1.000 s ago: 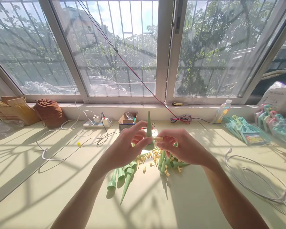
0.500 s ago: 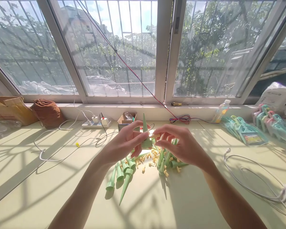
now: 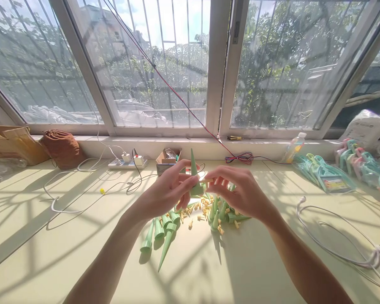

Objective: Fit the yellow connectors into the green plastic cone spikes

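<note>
Between the thumb and fingers of my left hand a hollow green plastic spike stands nearly upright, tip up. My right hand pinches a small pale-yellow plastic piece against the spike's side; whether it sits in the spike is unclear. Below the hands, several small yellow pegs lie scattered on the table. More green spikes lie at the left of these pegs, and another cluster of green spikes lies under my right hand, partly hidden by it.
A power strip, a small open carton and a brown drawstring bag stand along the window side. White cable loops across the table's right. Teal plastic clips and a bottle sit at the back right.
Both hands stay almost where they were, with the spike and yellow piece still held together. The spike has shifted very slightly right and up.
</note>
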`<move>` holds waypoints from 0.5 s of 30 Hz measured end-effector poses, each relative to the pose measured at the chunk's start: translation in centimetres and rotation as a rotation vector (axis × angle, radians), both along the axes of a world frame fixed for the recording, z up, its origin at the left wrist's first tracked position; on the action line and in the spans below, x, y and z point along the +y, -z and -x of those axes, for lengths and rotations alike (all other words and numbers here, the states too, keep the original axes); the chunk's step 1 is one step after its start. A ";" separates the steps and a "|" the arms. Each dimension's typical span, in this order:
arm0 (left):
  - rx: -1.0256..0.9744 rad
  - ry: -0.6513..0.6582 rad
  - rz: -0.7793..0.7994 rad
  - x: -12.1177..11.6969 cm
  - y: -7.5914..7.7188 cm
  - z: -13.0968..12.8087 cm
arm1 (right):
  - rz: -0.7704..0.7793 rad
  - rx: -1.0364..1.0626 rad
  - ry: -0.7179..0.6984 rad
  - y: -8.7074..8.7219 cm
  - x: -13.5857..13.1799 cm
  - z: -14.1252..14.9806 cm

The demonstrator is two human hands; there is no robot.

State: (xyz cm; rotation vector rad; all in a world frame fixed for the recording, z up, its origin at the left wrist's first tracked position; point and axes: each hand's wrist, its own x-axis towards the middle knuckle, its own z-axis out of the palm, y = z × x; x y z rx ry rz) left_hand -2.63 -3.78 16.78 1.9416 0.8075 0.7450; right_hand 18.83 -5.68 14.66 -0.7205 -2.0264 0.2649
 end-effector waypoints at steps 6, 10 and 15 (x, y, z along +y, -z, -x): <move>0.042 -0.036 -0.038 0.0 0.3 -0.1 | 0.021 -0.006 0.019 0.1 0.0 0.1; 0.065 -0.085 -0.072 -0.1 0.5 -0.2 | 0.033 -0.009 0.034 0.1 0.2 0.2; 0.105 -0.131 -0.131 -0.4 0.5 -0.6 | 0.045 -0.018 0.062 0.1 0.4 0.1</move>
